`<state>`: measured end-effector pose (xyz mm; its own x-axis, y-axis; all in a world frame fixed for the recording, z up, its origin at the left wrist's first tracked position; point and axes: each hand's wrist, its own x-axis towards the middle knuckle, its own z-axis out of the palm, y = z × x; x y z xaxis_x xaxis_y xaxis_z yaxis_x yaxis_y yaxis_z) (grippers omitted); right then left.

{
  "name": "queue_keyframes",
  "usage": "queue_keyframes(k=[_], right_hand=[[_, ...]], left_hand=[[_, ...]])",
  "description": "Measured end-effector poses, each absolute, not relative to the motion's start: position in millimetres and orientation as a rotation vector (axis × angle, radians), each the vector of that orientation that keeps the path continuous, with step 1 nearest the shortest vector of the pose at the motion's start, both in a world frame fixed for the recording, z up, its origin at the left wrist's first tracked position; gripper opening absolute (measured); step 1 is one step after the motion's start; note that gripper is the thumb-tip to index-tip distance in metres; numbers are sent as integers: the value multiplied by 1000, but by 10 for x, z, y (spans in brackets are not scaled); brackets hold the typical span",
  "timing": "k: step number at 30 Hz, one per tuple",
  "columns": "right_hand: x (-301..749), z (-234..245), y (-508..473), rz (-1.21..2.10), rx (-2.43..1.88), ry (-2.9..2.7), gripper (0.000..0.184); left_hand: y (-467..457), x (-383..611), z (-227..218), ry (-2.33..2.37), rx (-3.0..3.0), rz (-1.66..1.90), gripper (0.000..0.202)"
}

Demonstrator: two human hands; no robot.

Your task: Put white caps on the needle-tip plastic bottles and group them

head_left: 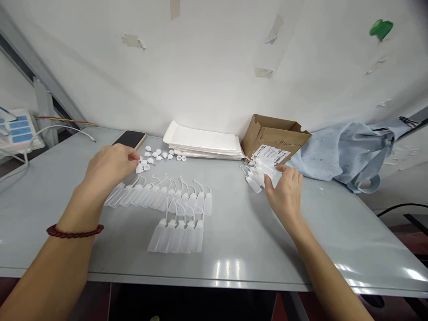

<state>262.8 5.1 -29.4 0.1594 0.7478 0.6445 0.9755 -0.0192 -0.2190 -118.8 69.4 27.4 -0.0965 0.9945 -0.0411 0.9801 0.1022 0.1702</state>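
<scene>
Over the bench [237,240], the left hand [109,165], its grip impossible to tell, is beside the caps [158,158] near rowed bottles [162,196], while the right hand [286,191], thumb and fingers apart, is at a bottle pile [254,183].

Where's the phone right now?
Head view, left side: the phone lies toward the back of the gray table, just beyond the left hand, behind and left of the loose white caps.
</scene>
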Motion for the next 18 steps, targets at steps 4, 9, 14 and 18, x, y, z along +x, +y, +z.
queue_keyframes(k=[4, 9, 14, 18], right_hand=[[2418, -275, -58, -264, -1614, -1764, 23], [2103, -300, -234, 7, -1451, -1944, 20], [1960, -287, -353, 202, -1336, -2074, 12], [1906, -285, -407, 305, -1235, -2155, 9]], left_hand=[[745, -1223, 199, 2165, 1999, 75, 34], [751, -1291, 76, 2138, 2069, 92, 27], [767, -1305, 13, 2066, 2205, 154, 14], [801, -1302, 13, 2023, 2113, 205, 13]])
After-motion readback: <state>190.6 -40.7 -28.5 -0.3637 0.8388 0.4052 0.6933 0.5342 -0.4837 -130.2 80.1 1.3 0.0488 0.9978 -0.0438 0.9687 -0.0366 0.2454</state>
